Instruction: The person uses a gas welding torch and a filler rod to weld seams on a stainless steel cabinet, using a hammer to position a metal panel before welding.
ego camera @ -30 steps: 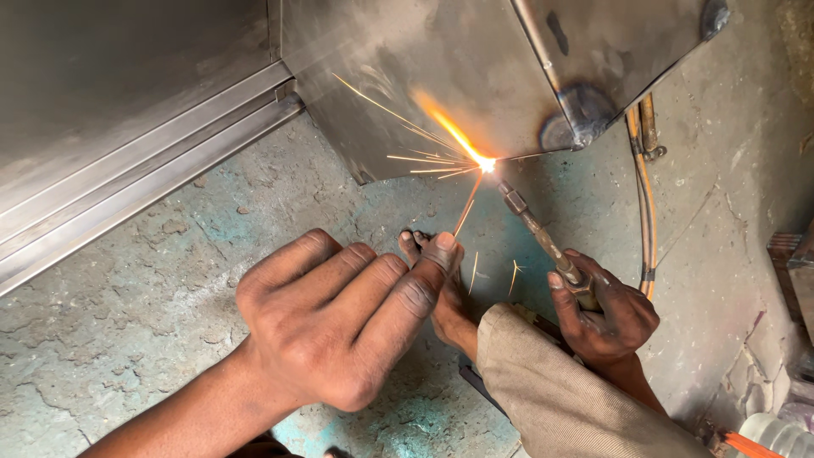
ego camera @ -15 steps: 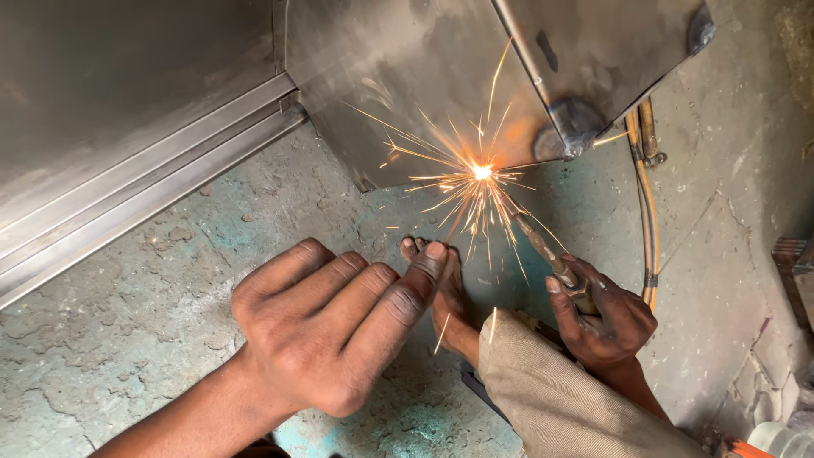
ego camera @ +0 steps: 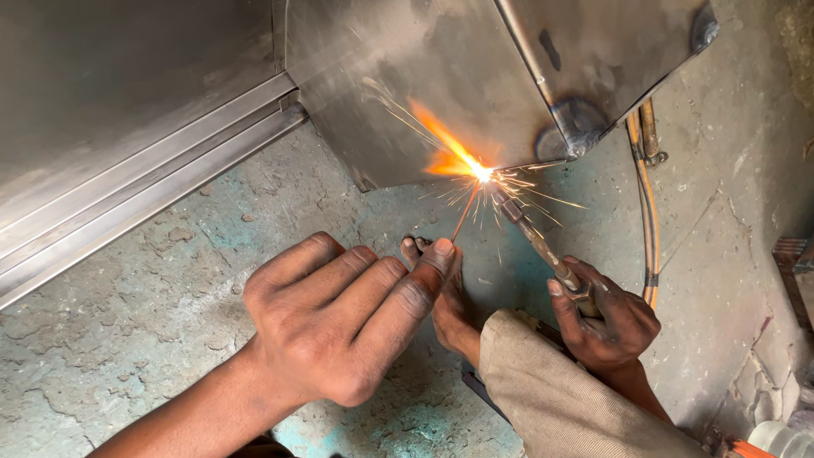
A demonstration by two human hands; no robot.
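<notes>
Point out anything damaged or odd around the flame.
The metal box carries a dark scorched patch near its lower right corner. The concrete floor is cracked and pitted. A bare foot rests close under the sparks, between the left hand and right hand holding the torch.

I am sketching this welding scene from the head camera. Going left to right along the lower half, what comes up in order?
Left hand holding a thin rod → bare foot → trouser leg → right hand gripping the torch → orange hoses on the concrete floor.
</notes>
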